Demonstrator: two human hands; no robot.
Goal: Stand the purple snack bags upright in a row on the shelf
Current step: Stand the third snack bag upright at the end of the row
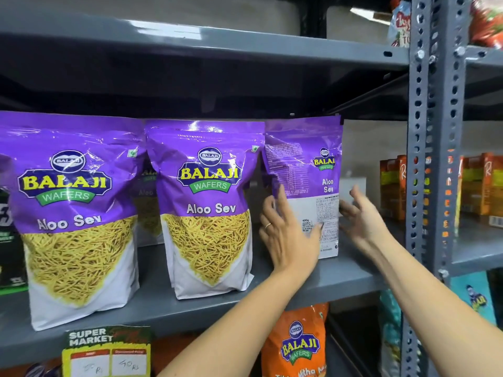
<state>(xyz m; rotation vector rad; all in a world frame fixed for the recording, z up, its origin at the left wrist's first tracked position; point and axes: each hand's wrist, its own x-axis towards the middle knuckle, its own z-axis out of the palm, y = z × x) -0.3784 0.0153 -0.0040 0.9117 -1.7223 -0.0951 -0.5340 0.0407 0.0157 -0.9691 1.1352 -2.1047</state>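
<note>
Three purple Aloo Sev snack bags stand upright along the grey shelf (343, 278). The left bag (73, 213) and the middle bag (209, 208) face forward. The right bag (307, 164) sits farther back and shows its printed back side. A further purple bag (145, 202) peeks out behind the gap between the first two. My left hand (285, 235) lies flat against the right bag's lower left front, fingers spread. My right hand (362, 216) hovers at that bag's right edge, fingers apart and not closed on it.
A perforated grey upright post (430, 159) bounds the shelf on the right, with orange boxes (392, 186) behind it. An upper shelf (217, 42) hangs overhead. Below are an orange snack bag (296, 346) and a price tag (109, 352). A dark pack (8, 240) stands at the far left.
</note>
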